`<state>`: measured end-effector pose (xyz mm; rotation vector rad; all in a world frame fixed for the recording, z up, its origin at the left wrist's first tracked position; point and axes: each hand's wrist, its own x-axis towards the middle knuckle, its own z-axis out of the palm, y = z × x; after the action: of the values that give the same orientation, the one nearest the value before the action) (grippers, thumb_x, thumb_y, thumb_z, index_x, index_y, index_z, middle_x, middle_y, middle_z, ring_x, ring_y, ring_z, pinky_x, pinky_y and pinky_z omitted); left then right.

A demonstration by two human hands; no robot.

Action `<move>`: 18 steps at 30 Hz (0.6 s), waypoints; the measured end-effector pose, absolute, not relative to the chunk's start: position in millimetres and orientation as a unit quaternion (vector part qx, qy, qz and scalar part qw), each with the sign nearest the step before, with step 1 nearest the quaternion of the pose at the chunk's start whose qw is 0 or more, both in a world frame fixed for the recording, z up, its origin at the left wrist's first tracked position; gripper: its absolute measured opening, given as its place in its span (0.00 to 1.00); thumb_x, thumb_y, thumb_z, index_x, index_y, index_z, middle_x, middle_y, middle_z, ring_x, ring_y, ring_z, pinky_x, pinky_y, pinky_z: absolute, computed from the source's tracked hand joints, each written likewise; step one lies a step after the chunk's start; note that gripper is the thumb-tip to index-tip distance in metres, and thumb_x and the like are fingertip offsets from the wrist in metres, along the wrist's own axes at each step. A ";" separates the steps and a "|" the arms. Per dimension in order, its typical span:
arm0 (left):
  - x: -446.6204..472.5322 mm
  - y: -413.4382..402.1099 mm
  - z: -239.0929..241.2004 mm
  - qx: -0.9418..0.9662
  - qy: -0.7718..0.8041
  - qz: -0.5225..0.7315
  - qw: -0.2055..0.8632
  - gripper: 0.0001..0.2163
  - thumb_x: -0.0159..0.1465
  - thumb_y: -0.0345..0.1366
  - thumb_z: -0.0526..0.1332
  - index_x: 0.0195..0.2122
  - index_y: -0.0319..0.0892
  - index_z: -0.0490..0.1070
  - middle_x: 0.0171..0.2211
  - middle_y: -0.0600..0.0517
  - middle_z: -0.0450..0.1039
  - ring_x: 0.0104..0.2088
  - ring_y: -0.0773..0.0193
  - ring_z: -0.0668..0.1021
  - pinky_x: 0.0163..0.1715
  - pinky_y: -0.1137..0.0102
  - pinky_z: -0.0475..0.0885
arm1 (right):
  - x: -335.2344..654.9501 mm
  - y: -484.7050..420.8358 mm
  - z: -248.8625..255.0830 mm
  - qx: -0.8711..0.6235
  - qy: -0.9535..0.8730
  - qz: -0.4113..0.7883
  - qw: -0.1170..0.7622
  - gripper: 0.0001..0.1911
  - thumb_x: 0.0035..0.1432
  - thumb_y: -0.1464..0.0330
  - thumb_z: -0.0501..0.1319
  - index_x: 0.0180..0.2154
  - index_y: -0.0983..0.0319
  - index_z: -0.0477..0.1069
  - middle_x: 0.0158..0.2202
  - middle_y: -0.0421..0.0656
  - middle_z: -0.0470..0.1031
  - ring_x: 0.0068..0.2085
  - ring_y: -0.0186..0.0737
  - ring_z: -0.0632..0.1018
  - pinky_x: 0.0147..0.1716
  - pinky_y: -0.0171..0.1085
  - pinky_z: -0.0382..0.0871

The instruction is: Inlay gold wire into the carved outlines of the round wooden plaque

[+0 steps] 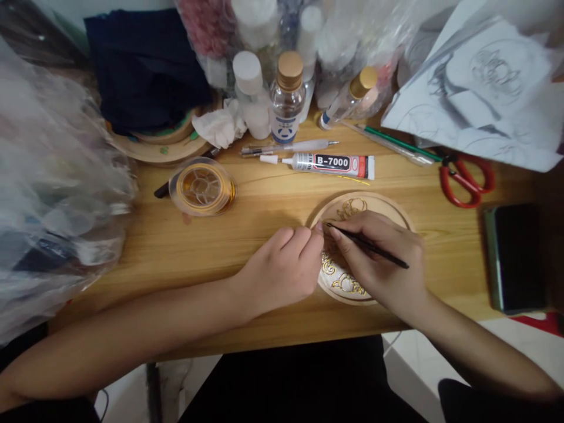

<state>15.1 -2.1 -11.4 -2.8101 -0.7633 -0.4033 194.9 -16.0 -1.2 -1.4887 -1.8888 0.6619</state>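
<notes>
A round wooden plaque [388, 207] with gold filigree shapes on it lies on the wooden table [247, 235] near the front edge. My left hand [282, 267] rests at the plaque's left rim, fingers curled and pinched together at the edge; what they pinch is too small to make out. My right hand [381, 264] lies over the plaque and grips a thin black tool [368, 245] like a pen, its tip pointing left toward my left fingertips.
A B-7000 glue tube [326, 164], a spool of gold wire [202, 187], several bottles [287, 97], red scissors [467, 179], sketch papers [484, 88], a phone [517, 255], a dark cloth [145, 64] and plastic bags [48, 194] crowd the table.
</notes>
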 end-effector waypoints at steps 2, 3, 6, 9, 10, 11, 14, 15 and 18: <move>14.9 -2.5 -12.0 -0.950 -0.259 -0.139 0.102 0.11 0.67 0.25 0.53 0.44 0.24 0.72 0.25 0.51 0.68 0.27 0.65 0.70 0.25 0.69 0.58 | 196.8 -14.4 -0.4 -0.561 -0.722 0.257 0.311 0.03 0.58 0.73 0.63 0.35 0.60 0.74 0.31 0.41 0.78 0.32 0.36 0.78 0.29 0.35 0.70; 14.8 -2.6 -12.2 -0.950 -0.259 -0.140 0.103 0.11 0.67 0.25 0.53 0.45 0.24 0.72 0.25 0.51 0.68 0.27 0.65 0.70 0.25 0.69 0.58 | 198.8 -13.1 0.5 -0.563 -0.718 0.266 0.312 0.03 0.57 0.72 0.63 0.35 0.60 0.74 0.31 0.41 0.79 0.32 0.35 0.78 0.30 0.34 0.71; 14.4 -2.9 -12.9 -0.949 -0.257 -0.146 0.106 0.11 0.66 0.25 0.54 0.45 0.23 0.72 0.24 0.51 0.68 0.27 0.65 0.70 0.25 0.69 0.58 | 207.0 -8.7 5.5 -0.589 -0.681 0.288 0.327 0.02 0.56 0.71 0.65 0.35 0.59 0.75 0.32 0.40 0.80 0.32 0.34 0.78 0.30 0.33 0.72; 13.9 -3.0 -13.4 -0.948 -0.255 -0.154 0.109 0.11 0.66 0.24 0.55 0.45 0.23 0.73 0.24 0.51 0.68 0.26 0.64 0.70 0.25 0.69 0.58 | 213.6 -6.7 11.0 -0.613 -0.659 0.286 0.331 0.02 0.55 0.70 0.66 0.33 0.58 0.76 0.32 0.39 0.79 0.31 0.34 0.78 0.28 0.34 0.72; 13.7 -3.0 -13.5 -0.948 -0.255 -0.155 0.109 0.11 0.66 0.24 0.55 0.45 0.23 0.73 0.24 0.51 0.68 0.26 0.64 0.70 0.25 0.69 0.57 | 214.6 -6.8 12.2 -0.607 -0.665 0.286 0.327 0.02 0.55 0.70 0.66 0.33 0.58 0.76 0.31 0.39 0.79 0.31 0.35 0.78 0.28 0.34 0.72; 13.6 -3.0 -13.5 -0.948 -0.255 -0.155 0.108 0.11 0.66 0.24 0.55 0.45 0.23 0.73 0.24 0.51 0.68 0.26 0.64 0.70 0.25 0.69 0.58 | 214.9 -7.1 12.8 -0.598 -0.676 0.287 0.320 0.01 0.56 0.70 0.65 0.33 0.58 0.75 0.31 0.40 0.78 0.31 0.35 0.77 0.28 0.34 0.72; 13.8 -2.8 -14.0 -0.949 -0.255 -0.153 0.105 0.12 0.66 0.24 0.54 0.45 0.23 0.73 0.24 0.51 0.68 0.26 0.64 0.69 0.24 0.69 0.57 | 212.4 -8.0 12.1 -0.573 -0.709 0.281 0.300 0.01 0.57 0.70 0.64 0.33 0.60 0.75 0.29 0.40 0.78 0.30 0.34 0.77 0.28 0.34 0.70; 14.0 -2.7 -14.3 -0.949 -0.256 -0.153 0.105 0.11 0.66 0.24 0.54 0.45 0.23 0.73 0.23 0.51 0.67 0.26 0.64 0.69 0.24 0.69 0.57 | 211.1 -8.0 11.2 -0.570 -0.715 0.277 0.296 0.01 0.57 0.71 0.64 0.33 0.61 0.75 0.29 0.41 0.78 0.30 0.34 0.77 0.28 0.34 0.70; 14.8 -2.2 -14.4 -0.947 -0.258 -0.160 0.103 0.12 0.66 0.24 0.54 0.45 0.23 0.73 0.23 0.51 0.67 0.26 0.64 0.69 0.24 0.69 0.57 | 207.2 -7.5 8.5 -0.564 -0.725 0.271 0.286 0.02 0.57 0.71 0.64 0.34 0.63 0.75 0.30 0.43 0.79 0.31 0.35 0.78 0.29 0.34 0.70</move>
<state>14.8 -2.2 -14.4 -2.7946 -0.7608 -0.4718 207.2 -7.5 8.5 -1.5088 -1.9396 0.7247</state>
